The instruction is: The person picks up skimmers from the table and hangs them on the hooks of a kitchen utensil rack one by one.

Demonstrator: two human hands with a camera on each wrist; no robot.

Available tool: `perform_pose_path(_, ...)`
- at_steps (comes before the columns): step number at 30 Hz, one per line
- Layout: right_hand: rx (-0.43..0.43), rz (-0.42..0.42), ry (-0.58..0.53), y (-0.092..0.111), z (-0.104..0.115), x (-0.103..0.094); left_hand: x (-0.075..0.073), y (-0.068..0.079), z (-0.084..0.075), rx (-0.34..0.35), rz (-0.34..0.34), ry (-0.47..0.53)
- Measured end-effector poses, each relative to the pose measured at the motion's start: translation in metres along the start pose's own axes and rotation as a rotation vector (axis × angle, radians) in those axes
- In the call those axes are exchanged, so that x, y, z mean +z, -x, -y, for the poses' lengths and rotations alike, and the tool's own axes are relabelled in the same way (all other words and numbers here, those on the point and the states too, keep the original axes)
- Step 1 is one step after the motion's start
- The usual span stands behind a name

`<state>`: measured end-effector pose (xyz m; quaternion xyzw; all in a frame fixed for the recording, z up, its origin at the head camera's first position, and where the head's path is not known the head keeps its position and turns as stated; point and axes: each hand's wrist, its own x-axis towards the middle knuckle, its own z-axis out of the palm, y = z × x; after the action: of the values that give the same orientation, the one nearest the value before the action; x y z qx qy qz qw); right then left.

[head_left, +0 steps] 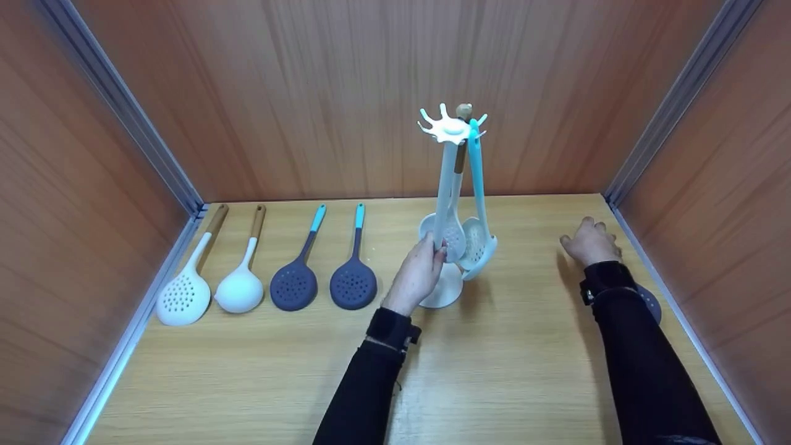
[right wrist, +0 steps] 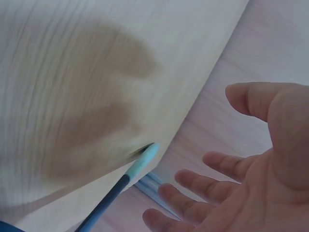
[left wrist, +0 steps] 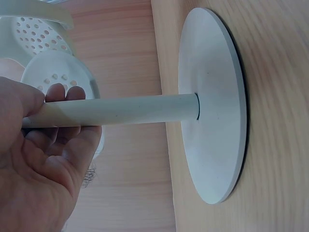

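Note:
My left hand grips the pole of a white utensil stand, whose round base rests on the table. Prongs fan out at its top. Several utensils hang there, among them a pale perforated skimmer and a turquoise-handled one. At the right, my right hand is held above the table with fingers apart, holding nothing. Nearest to it lies a dark skimmer, mostly covered by the forearm in the head view; its turquoise handle end shows in the right wrist view.
Along the left lie a white skimmer and a white ladle, both with wooden handles. Two dark skimmers, one to the left and one to the right, have turquoise handles. Wood panels enclose the table's back and sides.

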<state>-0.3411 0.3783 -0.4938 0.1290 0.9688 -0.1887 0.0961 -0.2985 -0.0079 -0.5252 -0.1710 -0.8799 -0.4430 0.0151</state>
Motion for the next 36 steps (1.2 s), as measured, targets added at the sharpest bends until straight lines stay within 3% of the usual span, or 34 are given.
perform_pose_path(17, 0.136, 0.069, 0.025, -0.005, -0.017, 0.011, 0.0, -0.001, -0.001, -0.045, 0.013, 0.026)
perform_pose_path(22, 0.112, 0.096, 0.016, -0.004, -0.023, 0.011, 0.0, 0.0, 0.0, 0.012, -0.005, 0.007)
perform_pose_path(27, 0.09, 0.131, 0.009, -0.006, -0.029, 0.012, -0.001, -0.002, 0.005, 0.025, 0.006, 0.021)
perform_pose_path(28, 0.089, 0.133, 0.008, -0.006, -0.029, 0.013, 0.007, -0.009, 0.019, 0.049, -0.003, 0.021)
perform_pose_path(31, 0.098, 0.127, 0.007, -0.006, -0.029, 0.014, 0.009, -0.011, 0.024, 0.064, -0.005, 0.018)
perform_pose_path(34, 0.098, 0.125, 0.01, -0.007, -0.029, 0.014, 0.01, -0.01, 0.022, 0.054, -0.01, 0.009)
perform_pose_path(35, 0.097, 0.125, 0.011, -0.007, -0.03, 0.014, 0.002, -0.004, 0.008, 0.027, -0.002, 0.01)
perform_pose_path(36, 0.094, 0.122, 0.012, -0.007, -0.03, 0.014, 0.002, -0.003, 0.006, 0.02, -0.003, 0.009)
